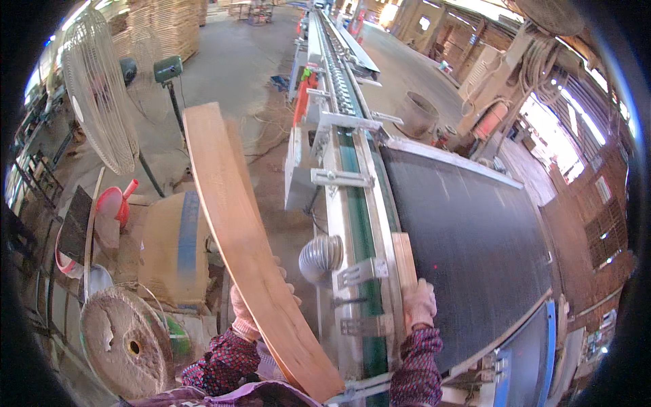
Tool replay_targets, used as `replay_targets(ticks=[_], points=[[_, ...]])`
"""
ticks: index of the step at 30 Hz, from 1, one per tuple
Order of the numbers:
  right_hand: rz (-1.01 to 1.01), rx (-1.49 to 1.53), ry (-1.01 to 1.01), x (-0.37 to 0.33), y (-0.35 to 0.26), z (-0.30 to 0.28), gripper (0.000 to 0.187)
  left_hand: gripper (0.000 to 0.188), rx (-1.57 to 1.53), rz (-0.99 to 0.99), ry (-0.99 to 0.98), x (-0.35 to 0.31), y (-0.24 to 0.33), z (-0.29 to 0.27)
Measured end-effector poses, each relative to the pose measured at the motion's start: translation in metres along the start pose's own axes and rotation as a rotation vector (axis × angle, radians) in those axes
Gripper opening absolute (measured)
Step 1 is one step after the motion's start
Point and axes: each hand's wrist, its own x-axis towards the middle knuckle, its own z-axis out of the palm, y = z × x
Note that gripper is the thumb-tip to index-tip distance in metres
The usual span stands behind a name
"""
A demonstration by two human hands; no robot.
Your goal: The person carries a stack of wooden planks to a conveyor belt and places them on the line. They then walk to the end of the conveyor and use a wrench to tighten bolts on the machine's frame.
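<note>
A long wooden board (237, 224) slants across the left of the view, its far end raised; a second wooden edge shows behind it. My gloved left hand (243, 317) is closed round it from beneath, with fingertips showing past its right edge. My gloved right hand (421, 305) closes on a narrower wooden plank (404, 261), its fingers partly hidden by the plank. That plank lies lengthwise between the green conveyor belt (355, 220) and a wide black belt (468, 224).
Metal guide brackets (342, 178) cross the conveyor, beside a silver flexible duct (321, 259). At left stand a large fan (98, 95), a cardboard box (169, 247) and a dusty round wheel (125, 342). Stacked wood (163, 27) rises behind. A blue-edged frame (548, 353) sits at lower right.
</note>
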Motion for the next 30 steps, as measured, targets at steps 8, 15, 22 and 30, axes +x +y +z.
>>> replay_targets(ticks=[8, 15, 22, 30], points=[[-0.033, 0.075, 0.068, 0.024, 0.002, -0.023, 0.042, 0.056, 0.184, -0.034, 0.068, 0.119, 0.034, -0.032], [-0.916, 0.648, 0.07, 0.036, -0.163, -0.088, 0.056, 0.057, 0.234, -0.092, 0.17, 0.235, 0.12, -0.098], [-0.824, 0.532, -0.248, 0.067, -0.363, -0.073, 0.096, 0.06, 0.16, -0.162, 0.162, 0.322, 0.177, -0.073], [-0.783, 0.722, -0.339, 0.144, -0.442, -0.049, 0.089, 0.059, 0.094, -0.087, 0.224, 0.396, 0.236, -0.07]])
